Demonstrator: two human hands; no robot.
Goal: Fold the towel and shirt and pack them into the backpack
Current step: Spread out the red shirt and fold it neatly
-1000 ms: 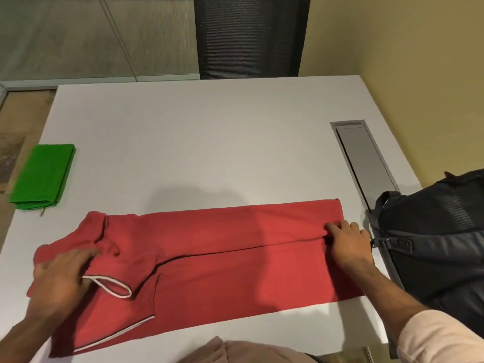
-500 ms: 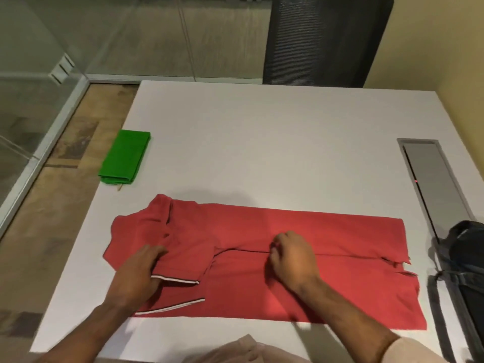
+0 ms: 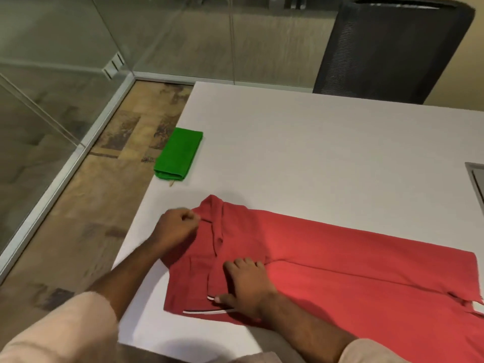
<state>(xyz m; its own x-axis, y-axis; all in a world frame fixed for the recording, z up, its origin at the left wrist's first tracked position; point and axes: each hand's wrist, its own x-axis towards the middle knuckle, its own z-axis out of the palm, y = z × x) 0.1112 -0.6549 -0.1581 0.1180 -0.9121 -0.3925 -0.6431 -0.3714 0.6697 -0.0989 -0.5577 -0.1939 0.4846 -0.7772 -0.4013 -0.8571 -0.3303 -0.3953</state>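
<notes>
A red shirt [image 3: 340, 265] lies folded lengthwise into a long strip across the near part of the white table [image 3: 301, 142]. My left hand [image 3: 175, 227] pinches the collar end at the strip's left. My right hand [image 3: 248, 284] rests flat on the folded sleeve with its white trim. A green towel [image 3: 179, 154], folded into a small rectangle, lies near the table's left edge, beyond both hands. The backpack is out of view.
A black mesh chair [image 3: 387, 48] stands at the table's far side. A grey cable hatch [image 3: 476, 179] is set in the table at the right edge of view. Glass partitions and patterned floor lie to the left.
The view has swung left, putting the backpack out of frame. My right hand slid from the shirt's hem end to the sleeve. My left hand moved up to the collar and closed on it.
</notes>
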